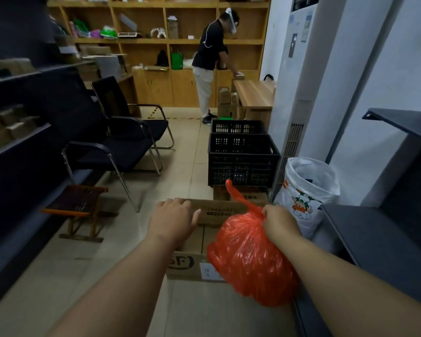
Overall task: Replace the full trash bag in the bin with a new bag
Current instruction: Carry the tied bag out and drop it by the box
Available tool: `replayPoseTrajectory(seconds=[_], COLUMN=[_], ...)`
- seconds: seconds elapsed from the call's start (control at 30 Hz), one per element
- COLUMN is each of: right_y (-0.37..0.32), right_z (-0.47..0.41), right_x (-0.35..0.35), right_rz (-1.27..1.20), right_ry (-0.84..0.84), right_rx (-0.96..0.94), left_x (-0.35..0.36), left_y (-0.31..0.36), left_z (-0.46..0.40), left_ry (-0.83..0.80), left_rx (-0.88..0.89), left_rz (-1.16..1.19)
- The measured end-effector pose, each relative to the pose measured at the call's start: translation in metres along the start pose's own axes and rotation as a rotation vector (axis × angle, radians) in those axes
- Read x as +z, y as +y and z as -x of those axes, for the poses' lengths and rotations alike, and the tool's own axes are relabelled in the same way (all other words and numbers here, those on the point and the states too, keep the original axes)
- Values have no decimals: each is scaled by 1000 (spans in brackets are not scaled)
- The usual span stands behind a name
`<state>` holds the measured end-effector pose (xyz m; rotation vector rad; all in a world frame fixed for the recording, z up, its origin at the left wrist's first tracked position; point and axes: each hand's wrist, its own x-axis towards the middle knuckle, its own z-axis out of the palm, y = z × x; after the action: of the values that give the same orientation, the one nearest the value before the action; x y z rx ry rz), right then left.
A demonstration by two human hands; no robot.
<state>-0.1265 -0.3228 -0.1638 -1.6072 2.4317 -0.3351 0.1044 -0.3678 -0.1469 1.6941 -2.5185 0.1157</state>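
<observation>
In the head view, the right hand [278,223] is in the lower centre-right of the frame and it is closed around the gathered neck of the full orange trash bag [249,259]. The bag hangs below the fist, and one loose handle strip stands up above the knuckles. I think the neck is pinched in this way so that the contents stay inside while the bag is carried. The bag is in the air, in front of an open cardboard box [192,254] on the floor, and it hides the right part of this box. The left hand [174,218] is at the centre of the frame with the fingers relaxed and a little spread; it holds nothing. Its fingertips are at the far flap of the box, but I cannot tell if they touch it. Maybe it steadies the box or moves the flap away. At the right of the frame stands a white bag with a cartoon print [306,193], with an open mouth, beside the tall white unit [294,93]. It seems to line a bin, but the bin itself is not visible. Two black crates [243,161] are behind the box. In the upper centre of the frame another person [210,62] bends over a table [255,93], well apart from this work.
</observation>
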Motion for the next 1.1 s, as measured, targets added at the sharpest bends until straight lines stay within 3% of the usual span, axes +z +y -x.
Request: replayPoseTrajectory(seconds=[0.37, 0.63, 0.83, 1.1], right_y=[-49, -64, -49, 6], right_z=[-179, -275, -290, -226], right_x=[35, 39, 16, -30], right_rz=[-55, -187, -239, -123], right_ry=[-81, -22, 60, 316], right_rx=[89, 242, 301, 457], left_x=[49, 70, 72, 51], left_y=[-59, -78, -44, 71], left_z=[-197, -314, -360, -356], left_ry=[-66, -128, -112, -48], left_rx=[95, 220, 366, 658], left_rz=[-63, -110, -96, 12])
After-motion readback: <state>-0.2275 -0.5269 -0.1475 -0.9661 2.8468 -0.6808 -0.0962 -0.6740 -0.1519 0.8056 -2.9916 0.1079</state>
